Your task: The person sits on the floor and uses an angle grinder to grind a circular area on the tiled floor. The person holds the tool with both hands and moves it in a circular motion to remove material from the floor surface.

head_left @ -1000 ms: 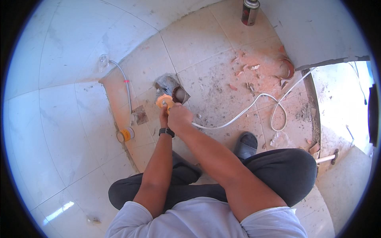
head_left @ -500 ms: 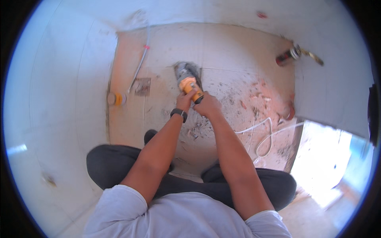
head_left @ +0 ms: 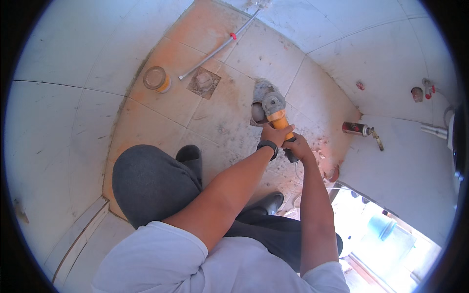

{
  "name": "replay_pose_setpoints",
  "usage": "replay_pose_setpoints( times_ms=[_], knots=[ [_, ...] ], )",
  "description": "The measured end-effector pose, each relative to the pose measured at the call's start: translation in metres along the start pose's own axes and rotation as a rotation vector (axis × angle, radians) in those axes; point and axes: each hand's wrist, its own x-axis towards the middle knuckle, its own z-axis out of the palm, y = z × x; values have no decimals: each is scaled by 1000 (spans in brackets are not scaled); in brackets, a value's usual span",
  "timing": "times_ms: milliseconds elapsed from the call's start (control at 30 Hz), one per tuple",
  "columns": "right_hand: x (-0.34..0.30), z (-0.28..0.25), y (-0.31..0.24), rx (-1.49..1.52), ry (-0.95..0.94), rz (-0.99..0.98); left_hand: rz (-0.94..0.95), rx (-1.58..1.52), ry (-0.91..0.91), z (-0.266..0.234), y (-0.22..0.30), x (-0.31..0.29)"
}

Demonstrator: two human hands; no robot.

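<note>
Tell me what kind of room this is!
Maybe a bathroom being built or fixed, though I can't be sure. There's a red-handled tap on the wall, a thin grey hose, and a yellow power tool beside a hole in the tiled floor.

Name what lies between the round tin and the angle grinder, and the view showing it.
In the head view, between the round tin and the angle grinder lie a grey hose's end, a square rough patch and floor tiles.

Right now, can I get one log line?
left fingers: around angle grinder; right fingers: around its rear; floor hole: left of grinder head
</note>
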Motion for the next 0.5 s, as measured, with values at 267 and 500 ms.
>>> replay_pose_setpoints(
  times_ms=[267, 500],
  knots=[
    [15, 8, -15, 52, -92, 107, -76, 105, -102, -20, 1, 16],
    [25, 15, -16, 128, -129, 163, -76, 159, -133, -22, -24, 38]
  ],
)
